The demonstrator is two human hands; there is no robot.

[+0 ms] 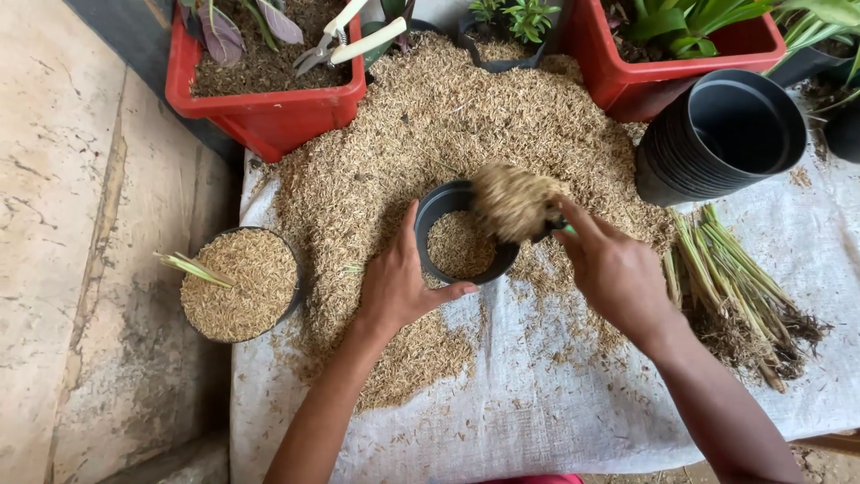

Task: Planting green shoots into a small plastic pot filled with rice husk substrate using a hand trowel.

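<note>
- Head view: left hand (399,287) clasps the rim of a small black pot (459,235) tilted on the husk heap (430,134); pot roughly a third full.
- Right hand (614,273) closed around a scoop (512,202) heaped with husk, poised over the pot mouth.
- Filled pot (240,285) with a shoot stands left, apparently finished.
- Seedling bundle (730,291) on the right unpotted; stacked empty pots (726,134) behind.
- Red planters (269,112) hem the far side; white sheet (537,421) nearest offers room.

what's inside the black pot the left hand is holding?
The black pot in the left hand holds a shallow layer of husks. The right hand tips a scoop of more husks over the rim. The scoop hides the pot's far side; husks cover the bottom.
</note>
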